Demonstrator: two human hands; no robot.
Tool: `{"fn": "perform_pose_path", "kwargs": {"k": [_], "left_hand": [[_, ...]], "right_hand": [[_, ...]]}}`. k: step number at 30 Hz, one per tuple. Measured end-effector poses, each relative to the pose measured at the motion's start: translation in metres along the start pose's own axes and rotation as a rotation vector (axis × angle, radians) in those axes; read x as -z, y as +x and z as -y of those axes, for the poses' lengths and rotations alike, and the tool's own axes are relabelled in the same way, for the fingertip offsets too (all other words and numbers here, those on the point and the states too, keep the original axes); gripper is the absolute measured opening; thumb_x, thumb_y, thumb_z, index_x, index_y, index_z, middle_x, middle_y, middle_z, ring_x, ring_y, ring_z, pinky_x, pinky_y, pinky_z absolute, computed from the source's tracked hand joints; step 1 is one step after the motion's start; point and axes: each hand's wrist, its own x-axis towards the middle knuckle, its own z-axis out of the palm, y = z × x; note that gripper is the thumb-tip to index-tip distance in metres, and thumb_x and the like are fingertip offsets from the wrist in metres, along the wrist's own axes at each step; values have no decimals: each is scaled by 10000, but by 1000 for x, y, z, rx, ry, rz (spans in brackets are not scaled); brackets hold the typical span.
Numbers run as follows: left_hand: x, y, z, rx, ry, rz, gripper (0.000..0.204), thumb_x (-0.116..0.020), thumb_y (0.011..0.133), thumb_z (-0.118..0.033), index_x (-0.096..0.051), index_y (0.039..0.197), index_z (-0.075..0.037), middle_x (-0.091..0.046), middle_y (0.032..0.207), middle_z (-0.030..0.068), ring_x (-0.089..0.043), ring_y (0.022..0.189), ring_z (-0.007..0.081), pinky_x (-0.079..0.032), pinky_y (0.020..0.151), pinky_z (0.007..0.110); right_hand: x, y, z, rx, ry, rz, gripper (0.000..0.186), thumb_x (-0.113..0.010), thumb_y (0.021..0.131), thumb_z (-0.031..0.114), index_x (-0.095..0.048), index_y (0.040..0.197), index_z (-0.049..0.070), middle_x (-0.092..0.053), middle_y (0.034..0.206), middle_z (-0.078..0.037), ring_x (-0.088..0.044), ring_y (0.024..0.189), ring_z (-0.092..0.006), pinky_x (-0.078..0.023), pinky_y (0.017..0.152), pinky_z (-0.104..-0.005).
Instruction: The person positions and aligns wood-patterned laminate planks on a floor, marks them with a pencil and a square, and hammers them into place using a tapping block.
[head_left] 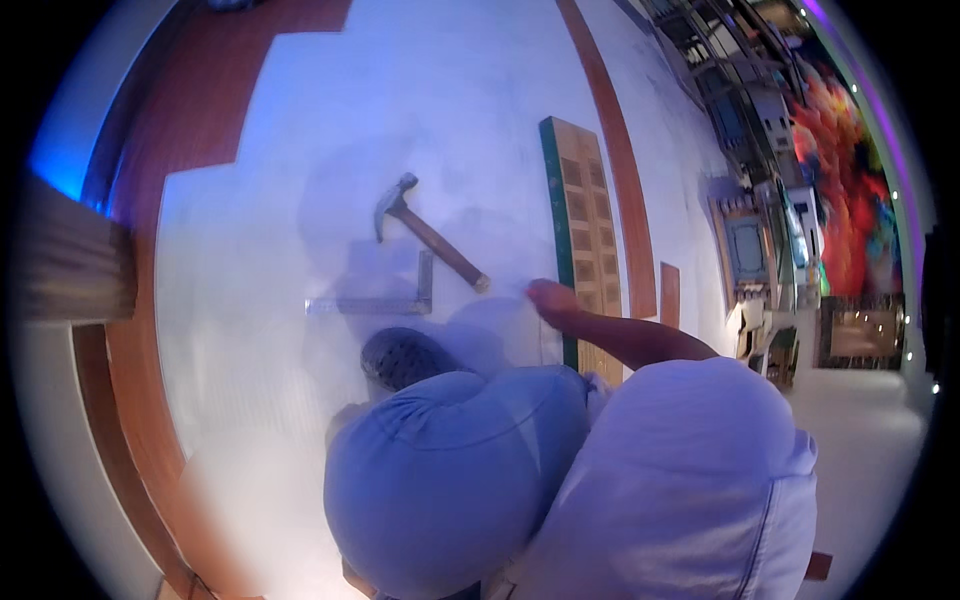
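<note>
My right hand (pixel 552 299) reaches in from the right, low over the pale floor sheet (pixel 480 120). Its fingers are closed; whatever they may hold is too small to make out. Just left of it ends the wooden handle of a claw hammer (pixel 437 243), which lies with its metal head pointing away to the left. Nearer to me, an L-shaped metal square (pixel 425 290) rests flat on the sheet. A long carton with a green side (pixel 590 215) and brown squares on top lies beyond my right hand. My left hand does not show.
Reddish-brown floor planks (pixel 190 120) run in stepped rows along the left wall. A single long plank (pixel 622 170) and a short piece (pixel 670 292) lie at the right. My bent knees (pixel 460 470) and dark shoe (pixel 405 358) take up the near side. Stacked furniture (pixel 740 130) stands far right.
</note>
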Motion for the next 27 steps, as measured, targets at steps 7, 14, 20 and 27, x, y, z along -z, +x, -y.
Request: {"fn": "perform_pose_path", "kwargs": {"k": [7,14,20,27], "left_hand": [[-12,2,-58,-228,237,-2,116,-591,973,-121,-648,979,-20,-650,894,40,-617,832,148,-503,748,302],[-22,-9,-82,-387,345,73,168,-610,994,-168,-658,1038,-13,-658,926,41,-622,860,150,-505,778,308],[17,-33,-90,-474,352,-45,220,-626,1011,-208,-667,1088,-6,-664,954,42,-626,883,151,-506,804,313],[-14,-14,-77,-473,360,12,248,-635,1010,-238,-672,1101,-11,-672,964,55,-634,893,166,-511,812,328]], "right_hand": [[14,-60,-141,-784,-177,-77,403,-455,1069,389,-665,1200,71,-694,1159,-239,-668,1107,-402,-527,954,-503],[-51,-67,-191,-759,-358,-174,413,-542,1034,378,-652,1175,6,-620,1242,-276,-604,1147,-487,-515,967,-561],[-29,5,24,336,214,-298,281,-630,963,213,-687,1202,76,-673,1180,-161,-655,1083,-360,-543,921,-459],[-83,87,231,711,-71,-71,344,-628,964,373,-635,1091,53,-645,1015,-157,-633,1031,-346,-547,889,-485]]}}
